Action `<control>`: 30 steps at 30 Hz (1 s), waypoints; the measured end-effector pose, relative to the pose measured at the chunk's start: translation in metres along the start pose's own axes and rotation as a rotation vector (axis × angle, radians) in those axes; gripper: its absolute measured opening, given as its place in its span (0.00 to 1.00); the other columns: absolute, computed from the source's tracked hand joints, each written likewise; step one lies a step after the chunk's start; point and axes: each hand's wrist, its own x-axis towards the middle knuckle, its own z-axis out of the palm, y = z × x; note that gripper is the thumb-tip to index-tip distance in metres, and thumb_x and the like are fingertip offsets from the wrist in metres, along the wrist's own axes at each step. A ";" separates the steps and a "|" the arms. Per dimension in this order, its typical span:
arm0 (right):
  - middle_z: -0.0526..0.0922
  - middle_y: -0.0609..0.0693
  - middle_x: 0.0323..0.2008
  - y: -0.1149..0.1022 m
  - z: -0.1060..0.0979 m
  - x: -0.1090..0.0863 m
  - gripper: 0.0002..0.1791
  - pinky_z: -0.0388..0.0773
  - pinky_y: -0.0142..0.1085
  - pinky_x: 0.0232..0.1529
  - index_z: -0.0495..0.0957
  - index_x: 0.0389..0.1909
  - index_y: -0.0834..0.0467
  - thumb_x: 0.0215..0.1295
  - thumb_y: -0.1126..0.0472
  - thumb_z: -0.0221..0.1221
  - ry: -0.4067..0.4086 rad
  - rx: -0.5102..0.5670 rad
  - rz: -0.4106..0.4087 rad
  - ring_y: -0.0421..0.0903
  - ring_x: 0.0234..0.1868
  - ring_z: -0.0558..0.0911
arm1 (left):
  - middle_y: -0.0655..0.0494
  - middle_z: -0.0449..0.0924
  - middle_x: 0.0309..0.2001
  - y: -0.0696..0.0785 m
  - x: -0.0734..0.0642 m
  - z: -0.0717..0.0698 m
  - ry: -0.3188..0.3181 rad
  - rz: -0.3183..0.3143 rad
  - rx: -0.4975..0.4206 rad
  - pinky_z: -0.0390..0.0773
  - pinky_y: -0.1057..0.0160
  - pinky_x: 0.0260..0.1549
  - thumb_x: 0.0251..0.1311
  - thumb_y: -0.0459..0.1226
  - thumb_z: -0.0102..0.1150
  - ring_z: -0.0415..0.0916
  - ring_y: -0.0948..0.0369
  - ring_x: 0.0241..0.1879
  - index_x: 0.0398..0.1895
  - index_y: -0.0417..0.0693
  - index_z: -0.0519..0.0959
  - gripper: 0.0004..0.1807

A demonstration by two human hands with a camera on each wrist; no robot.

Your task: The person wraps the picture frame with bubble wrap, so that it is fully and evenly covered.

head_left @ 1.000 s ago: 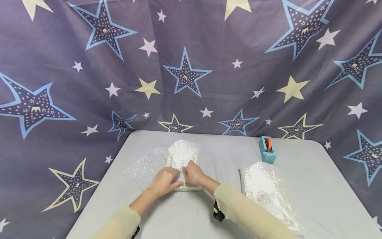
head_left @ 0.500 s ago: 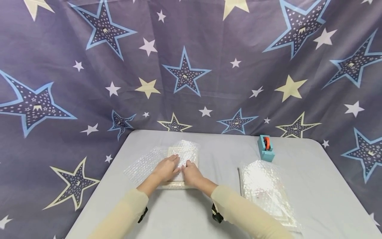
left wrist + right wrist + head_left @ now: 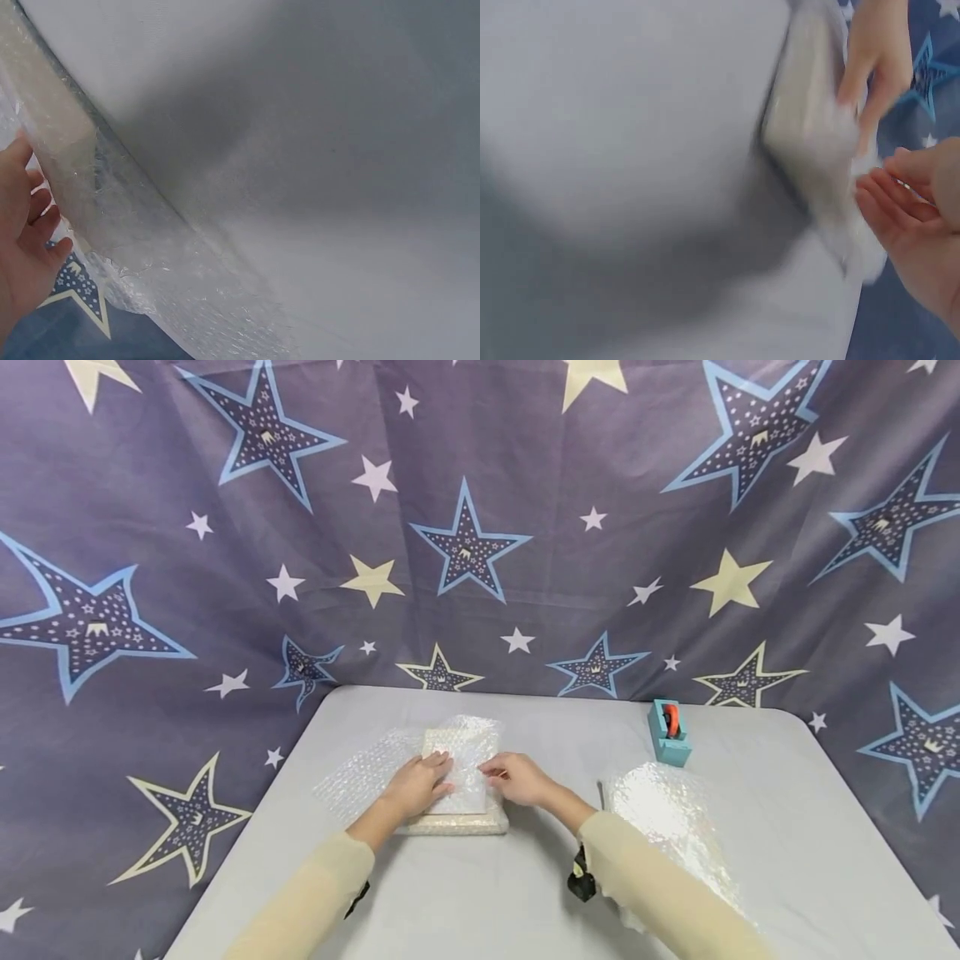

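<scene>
A flat, pale rectangular item (image 3: 438, 741) lies on the table, partly covered by clear bubble wrap (image 3: 467, 800). A loose flap of the wrap spreads out to the left on the tabletop. My left hand (image 3: 417, 785) rests on top of the item with its fingers extended, pressing the wrap down. At the item's right edge, my right hand (image 3: 521, 779) pinches the wrap between thumb and fingers. The right wrist view is blurred, but my right fingertips (image 3: 865, 182) show right at the wrap's edge.
To the right lies another flat bubble-wrapped package (image 3: 667, 818), partly hidden by my right sleeve. A teal tape dispenser (image 3: 670, 735) with an orange-red roll stands behind it. A star-patterned cloth (image 3: 555, 568) hangs behind the grey-white table (image 3: 450, 893).
My left hand has moved slightly up and flattened onto the wrap. My right hand has shifted from the item's middle to its right edge.
</scene>
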 end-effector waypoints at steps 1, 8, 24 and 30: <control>0.83 0.61 0.50 0.004 -0.003 -0.003 0.17 0.81 0.43 0.55 0.78 0.53 0.68 0.63 0.67 0.58 0.002 -0.023 0.002 0.55 0.52 0.82 | 0.46 0.67 0.69 0.000 0.000 -0.001 0.001 -0.001 0.001 0.62 0.45 0.70 0.66 0.51 0.52 0.65 0.48 0.70 0.66 0.42 0.69 0.30; 0.65 0.65 0.69 0.022 0.000 -0.019 0.36 0.61 0.53 0.71 0.68 0.64 0.68 0.58 0.53 0.66 -0.051 -0.108 -0.081 0.63 0.71 0.64 | 0.46 0.67 0.69 -0.005 0.000 -0.007 -0.020 -0.005 0.020 0.60 0.45 0.71 0.67 0.51 0.50 0.64 0.48 0.70 0.66 0.42 0.69 0.30; 0.56 0.66 0.73 0.008 0.011 -0.015 0.51 0.56 0.53 0.75 0.62 0.68 0.68 0.49 0.44 0.70 -0.198 -0.180 -0.040 0.61 0.75 0.57 | 0.44 0.65 0.70 0.006 -0.003 -0.005 -0.065 -0.015 0.044 0.58 0.43 0.72 0.68 0.51 0.49 0.63 0.47 0.71 0.67 0.41 0.67 0.32; 0.55 0.65 0.73 0.006 0.008 -0.013 0.52 0.55 0.54 0.75 0.60 0.69 0.67 0.50 0.42 0.69 -0.221 -0.205 -0.017 0.61 0.75 0.56 | 0.45 0.65 0.70 0.007 0.000 -0.009 -0.061 -0.023 0.093 0.58 0.44 0.73 0.69 0.53 0.46 0.63 0.49 0.71 0.68 0.40 0.66 0.33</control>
